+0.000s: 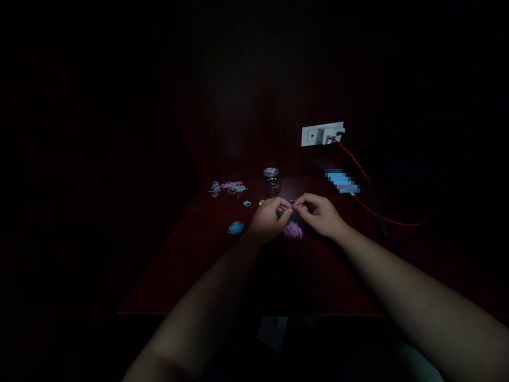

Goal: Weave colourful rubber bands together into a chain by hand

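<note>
My left hand and my right hand meet over the dark red table, fingertips pinched close together. Whatever lies between the fingertips is too small and dark to make out. Just below the fingers is a pile of purple bands. A pile of blue bands lies left of my left hand. Farther back, mixed coloured bands are spread out, with a light blue band nearer. Yellowish bands show partly behind my left hand.
A clear lidded jar stands behind my hands. At the back right lies a lit phone on a red cable, which runs to a white wall socket. Something pale shows below the table's front edge.
</note>
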`<move>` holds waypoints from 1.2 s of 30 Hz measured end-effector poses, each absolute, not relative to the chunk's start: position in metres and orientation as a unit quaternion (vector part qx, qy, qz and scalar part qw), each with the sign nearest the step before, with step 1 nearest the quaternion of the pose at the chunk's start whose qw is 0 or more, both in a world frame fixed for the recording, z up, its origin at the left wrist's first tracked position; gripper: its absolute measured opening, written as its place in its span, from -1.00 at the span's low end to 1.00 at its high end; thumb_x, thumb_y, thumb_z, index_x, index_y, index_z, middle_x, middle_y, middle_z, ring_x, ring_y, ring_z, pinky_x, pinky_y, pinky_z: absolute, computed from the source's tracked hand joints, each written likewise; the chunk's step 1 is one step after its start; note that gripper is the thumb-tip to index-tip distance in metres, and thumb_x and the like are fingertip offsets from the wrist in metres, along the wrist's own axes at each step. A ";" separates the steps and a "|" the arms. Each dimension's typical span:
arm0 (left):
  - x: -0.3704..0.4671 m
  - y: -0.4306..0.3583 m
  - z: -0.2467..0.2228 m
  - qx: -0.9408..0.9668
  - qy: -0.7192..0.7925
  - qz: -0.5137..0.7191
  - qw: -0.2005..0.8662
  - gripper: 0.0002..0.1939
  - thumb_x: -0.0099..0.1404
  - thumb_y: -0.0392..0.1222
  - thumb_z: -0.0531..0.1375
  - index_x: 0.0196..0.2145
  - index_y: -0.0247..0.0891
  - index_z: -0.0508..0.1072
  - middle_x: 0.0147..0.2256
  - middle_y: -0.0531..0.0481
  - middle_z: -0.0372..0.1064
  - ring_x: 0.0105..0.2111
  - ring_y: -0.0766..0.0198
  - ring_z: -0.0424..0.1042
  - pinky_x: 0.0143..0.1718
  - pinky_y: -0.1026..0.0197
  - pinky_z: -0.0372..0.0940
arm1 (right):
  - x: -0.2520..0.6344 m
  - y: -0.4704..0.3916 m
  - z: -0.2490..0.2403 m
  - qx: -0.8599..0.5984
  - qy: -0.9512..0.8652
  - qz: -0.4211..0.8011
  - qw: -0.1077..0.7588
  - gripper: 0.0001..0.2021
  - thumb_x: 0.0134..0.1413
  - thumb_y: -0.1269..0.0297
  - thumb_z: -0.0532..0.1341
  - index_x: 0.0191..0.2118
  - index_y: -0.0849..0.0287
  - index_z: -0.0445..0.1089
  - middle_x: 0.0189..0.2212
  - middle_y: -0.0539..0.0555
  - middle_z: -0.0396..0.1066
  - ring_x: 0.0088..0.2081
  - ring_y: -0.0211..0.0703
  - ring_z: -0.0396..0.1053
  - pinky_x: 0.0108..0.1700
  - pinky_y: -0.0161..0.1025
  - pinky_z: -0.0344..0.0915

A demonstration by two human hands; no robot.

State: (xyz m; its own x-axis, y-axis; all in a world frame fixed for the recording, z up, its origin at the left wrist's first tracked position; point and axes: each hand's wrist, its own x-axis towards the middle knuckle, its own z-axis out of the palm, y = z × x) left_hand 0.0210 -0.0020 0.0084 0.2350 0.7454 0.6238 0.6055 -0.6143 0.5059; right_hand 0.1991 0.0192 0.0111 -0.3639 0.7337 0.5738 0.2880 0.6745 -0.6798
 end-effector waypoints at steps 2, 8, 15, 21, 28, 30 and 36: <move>0.021 -0.001 0.008 0.781 0.433 0.444 0.079 -0.93 0.27 -0.22 0.15 -0.31 -0.23 0.42 -0.33 0.00 0.44 -0.32 0.28 0.39 -0.23 0.21 0.31 | 0.199 0.018 0.012 -0.324 -0.793 0.233 0.461 -0.85 0.08 0.26 0.18 -0.36 0.24 0.43 -0.51 0.03 0.32 -0.49 -0.27 0.19 -0.44 -0.31 0.15; 0.020 -0.001 0.009 0.778 0.441 0.442 0.070 -0.93 0.27 -0.22 0.15 -0.32 -0.22 0.43 -0.34 0.00 0.45 -0.31 0.27 0.39 -0.23 0.20 0.31 | 0.202 0.022 0.012 -0.329 -0.794 0.221 0.461 -0.87 0.06 0.27 0.19 -0.38 0.22 0.41 -0.50 0.03 0.34 -0.48 -0.26 0.21 -0.42 -0.31 0.17; 0.019 0.000 0.009 0.774 0.438 0.453 0.071 -0.93 0.26 -0.22 0.15 -0.33 -0.23 0.42 -0.35 0.01 0.44 -0.32 0.28 0.39 -0.24 0.22 0.30 | 0.203 0.023 0.011 -0.330 -0.780 0.249 0.470 -0.88 0.06 0.26 0.20 -0.32 0.21 0.39 -0.48 0.02 0.32 -0.48 -0.28 0.20 -0.43 -0.32 0.17; 0.021 -0.001 0.008 0.779 0.427 0.451 0.083 -0.92 0.27 -0.21 0.15 -0.33 -0.23 0.43 -0.35 0.01 0.44 -0.32 0.29 0.40 -0.25 0.23 0.31 | 0.200 0.017 0.014 -0.303 -0.798 0.263 0.449 -0.85 0.08 0.24 0.19 -0.27 0.21 0.38 -0.48 0.00 0.29 -0.50 -0.29 0.18 -0.44 -0.32 0.16; 0.019 -0.001 0.008 0.775 0.441 0.447 0.075 -0.93 0.26 -0.22 0.15 -0.33 -0.22 0.43 -0.35 0.00 0.45 -0.32 0.27 0.40 -0.24 0.20 0.31 | 0.205 0.024 0.012 -0.348 -0.787 0.220 0.459 -0.88 0.10 0.27 0.17 -0.35 0.21 0.37 -0.46 0.04 0.35 -0.45 -0.24 0.25 -0.39 -0.30 0.19; 0.018 0.000 0.009 0.776 0.439 0.447 0.076 -0.93 0.26 -0.22 0.15 -0.33 -0.23 0.42 -0.34 0.00 0.45 -0.32 0.27 0.40 -0.23 0.20 0.31 | 0.204 0.024 0.012 -0.349 -0.782 0.232 0.460 -0.87 0.08 0.25 0.18 -0.32 0.21 0.37 -0.47 0.04 0.34 -0.47 -0.26 0.23 -0.41 -0.31 0.18; 0.019 -0.002 0.009 0.779 0.439 0.440 0.080 -0.92 0.26 -0.20 0.16 -0.32 -0.23 0.43 -0.34 0.00 0.45 -0.32 0.27 0.41 -0.22 0.20 0.31 | 0.200 0.021 0.012 -0.321 -0.800 0.249 0.442 -0.86 0.09 0.24 0.17 -0.35 0.22 0.38 -0.52 0.00 0.30 -0.50 -0.27 0.18 -0.44 -0.31 0.14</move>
